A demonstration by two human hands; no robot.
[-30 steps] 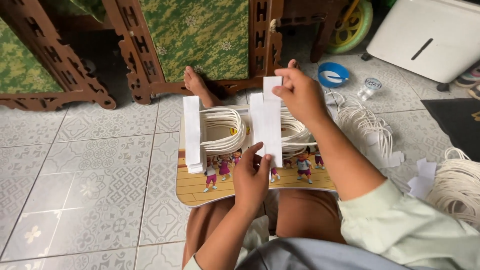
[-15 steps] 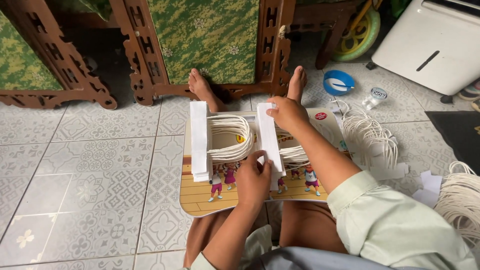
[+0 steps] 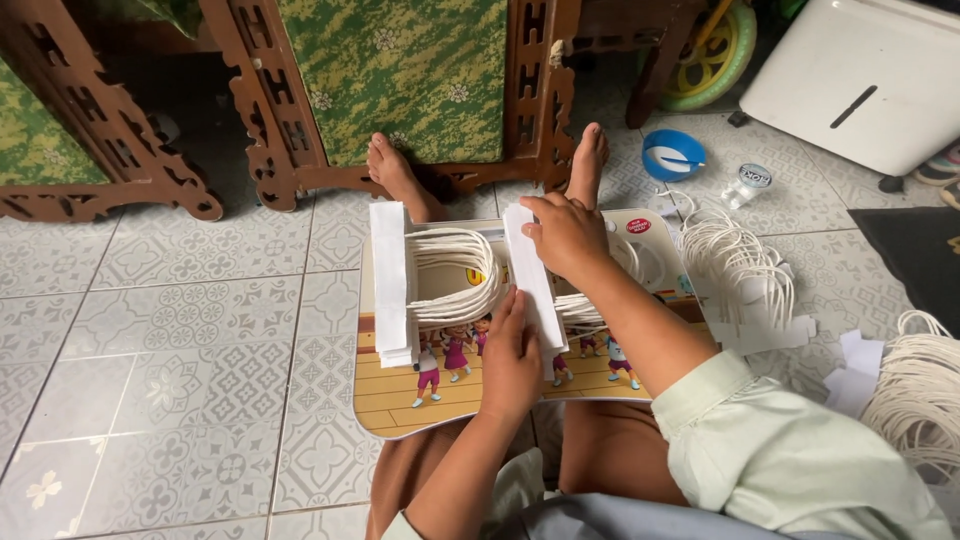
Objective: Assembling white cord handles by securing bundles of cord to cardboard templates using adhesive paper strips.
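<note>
The person sits on a tiled floor (image 3: 180, 370) with a picture-printed lap tray (image 3: 400, 400) across the thighs; the left hand (image 3: 512, 358) lies flat on the tray, fingers together and stretched out, pressing against the near end of a white paper strip (image 3: 530, 270); the right hand (image 3: 568, 232) rests on the far end of the same strip, fingers curled down over its top edge, pinning it rather than gripping around it; the strip lies on the tray, running away from the person, and bundles of white cord loops (image 3: 455, 275) stretch from it leftward to a stack of white strips (image 3: 390, 285) at the tray's left side; more cord shows under the right wrist, though how it joins the strip is hidden; to the right, off the tray, a loose heap of cords with paper tabs (image 3: 745, 280) lies on the tiles, and another coil (image 3: 920, 390) sits at the picture's right edge; beyond the tray both bare feet (image 3: 392, 172) point toward a carved wooden frame with green cloth (image 3: 400, 70); farther right stand a blue lid (image 3: 672, 155), a small clear cup (image 3: 745, 185) and a white plastic box (image 3: 850, 80)
</note>
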